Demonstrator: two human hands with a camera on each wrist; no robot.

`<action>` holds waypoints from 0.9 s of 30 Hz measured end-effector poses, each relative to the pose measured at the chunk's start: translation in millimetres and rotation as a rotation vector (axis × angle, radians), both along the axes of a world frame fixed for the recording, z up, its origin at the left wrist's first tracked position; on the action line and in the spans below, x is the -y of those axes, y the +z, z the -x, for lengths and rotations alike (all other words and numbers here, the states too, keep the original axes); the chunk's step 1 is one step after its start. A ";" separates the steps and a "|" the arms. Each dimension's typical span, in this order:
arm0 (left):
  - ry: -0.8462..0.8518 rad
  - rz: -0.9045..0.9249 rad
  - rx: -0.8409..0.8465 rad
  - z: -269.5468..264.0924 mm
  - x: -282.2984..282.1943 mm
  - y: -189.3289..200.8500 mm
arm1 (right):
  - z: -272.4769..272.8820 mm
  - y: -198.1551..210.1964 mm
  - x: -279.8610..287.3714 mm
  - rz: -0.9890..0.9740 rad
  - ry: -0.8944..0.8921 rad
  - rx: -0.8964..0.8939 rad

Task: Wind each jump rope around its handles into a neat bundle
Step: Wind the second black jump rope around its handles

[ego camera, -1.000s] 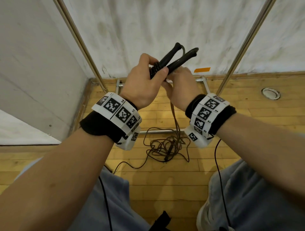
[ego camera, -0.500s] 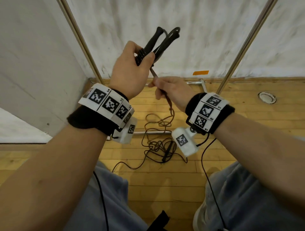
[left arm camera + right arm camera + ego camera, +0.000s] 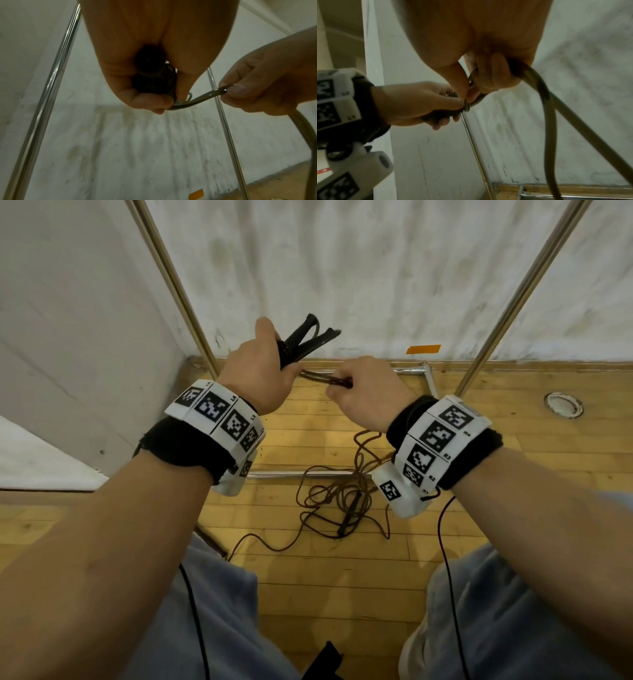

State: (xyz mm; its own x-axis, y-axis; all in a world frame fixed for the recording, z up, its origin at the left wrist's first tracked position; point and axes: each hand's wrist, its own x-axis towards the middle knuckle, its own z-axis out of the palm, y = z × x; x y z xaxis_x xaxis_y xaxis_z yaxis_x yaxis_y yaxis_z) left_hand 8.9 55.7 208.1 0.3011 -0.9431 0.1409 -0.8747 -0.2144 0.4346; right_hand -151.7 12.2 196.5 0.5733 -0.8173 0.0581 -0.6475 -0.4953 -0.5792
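Note:
My left hand (image 3: 260, 371) grips two black jump rope handles (image 3: 308, 337) held together, their tips pointing up and to the right; a few turns of rope sit round them (image 3: 164, 81). To its right my right hand (image 3: 363, 392) pinches the brown rope (image 3: 329, 380) between thumb and fingers, and a short stretch runs taut between the two hands (image 3: 197, 100). From the right hand the rope (image 3: 544, 94) hangs down. A loose tangle of rope (image 3: 339, 494) lies on the wooden floor below, with another black handle (image 3: 349, 515) in it.
A metal frame stands around the spot: slanted poles at left (image 3: 178, 289) and right (image 3: 513, 299), and low bars on the floor (image 3: 291, 473). White walls close the corner. An orange tape strip (image 3: 423, 349) and a round floor fitting (image 3: 563, 405) lie to the right.
The left hand dropped with the handles and tipped them to the right. The right hand moved to the right, drawing the rope sideways from the handles.

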 end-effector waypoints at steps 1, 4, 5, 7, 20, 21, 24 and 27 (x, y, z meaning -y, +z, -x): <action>-0.005 -0.041 0.006 0.2 0.7 -1.9 | 2.0 0.2 1.8 0.005 -0.002 -0.028; -0.018 -0.156 0.027 2.0 2.7 -7.2 | 8.5 1.8 5.7 0.015 0.003 -0.055; -0.028 -0.199 0.049 3.4 3.4 -8.9 | 10.2 2.7 6.0 0.028 0.004 -0.059; -0.074 -0.273 0.099 7.1 5.6 -12.1 | 13.3 4.4 7.9 0.078 0.008 -0.063; -0.311 -0.174 0.148 38.6 0.2 -18.5 | 27.2 14.6 19.9 0.224 -0.069 0.045; -0.329 -0.158 0.146 39.2 -0.7 -17.8 | 28.6 15.1 21.6 0.208 -0.080 0.052; -0.393 -0.094 0.093 36.2 -4.3 -12.9 | 35.3 18.0 30.0 0.053 -0.120 0.163; -0.487 -0.018 0.059 33.3 -9.9 -5.9 | 44.4 20.4 37.7 -0.197 -0.072 0.245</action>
State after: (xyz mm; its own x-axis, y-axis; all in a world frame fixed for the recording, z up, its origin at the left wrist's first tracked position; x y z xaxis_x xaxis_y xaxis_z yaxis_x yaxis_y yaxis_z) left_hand -24.4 65.6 202.2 -0.1838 -0.9748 0.1267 -0.8980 0.2190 0.3816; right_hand -196.1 -25.5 217.0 0.5023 -0.8644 0.0241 -0.5058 -0.3163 -0.8025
